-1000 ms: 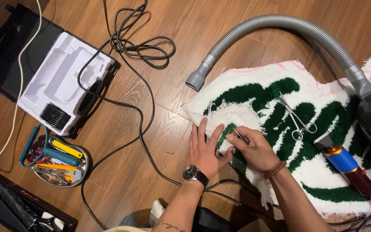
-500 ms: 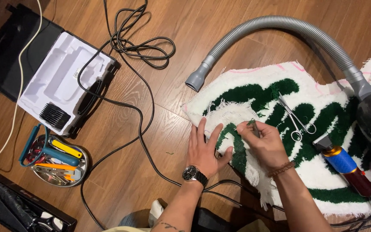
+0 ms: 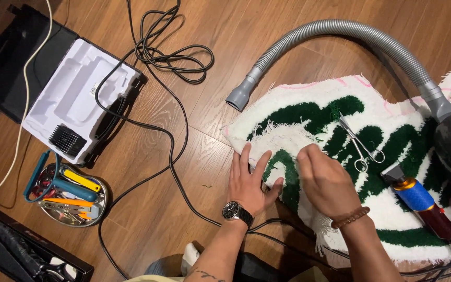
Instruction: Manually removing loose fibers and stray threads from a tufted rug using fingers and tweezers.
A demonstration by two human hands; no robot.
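A white and green tufted rug (image 3: 309,112) lies on the wood floor. My left hand (image 3: 249,183), with a wristwatch, lies flat and spread on the rug's near left edge, pressing it down. My right hand (image 3: 327,180), with a bead bracelet, hovers just right of it over the green pile. Its fingers are curled together and pointing down at the rug. What they pinch is hidden under the hand. Small silver scissors (image 3: 360,142) lie on the rug beyond my right hand. A blue, gold and red electric trimmer (image 3: 418,201) rests on the rug to the right.
A grey vacuum hose (image 3: 340,31) arcs over the rug's far side, nozzle at its left corner. Black cables (image 3: 170,138) loop across the floor. At left are an open case with a white insert (image 3: 69,99), a round metal tray of tools (image 3: 66,196) and a black box (image 3: 22,253).
My right hand has lifted slightly and moved forward over the green pile, its fingers now turned down. The left hand has stayed flat on the rug edge.
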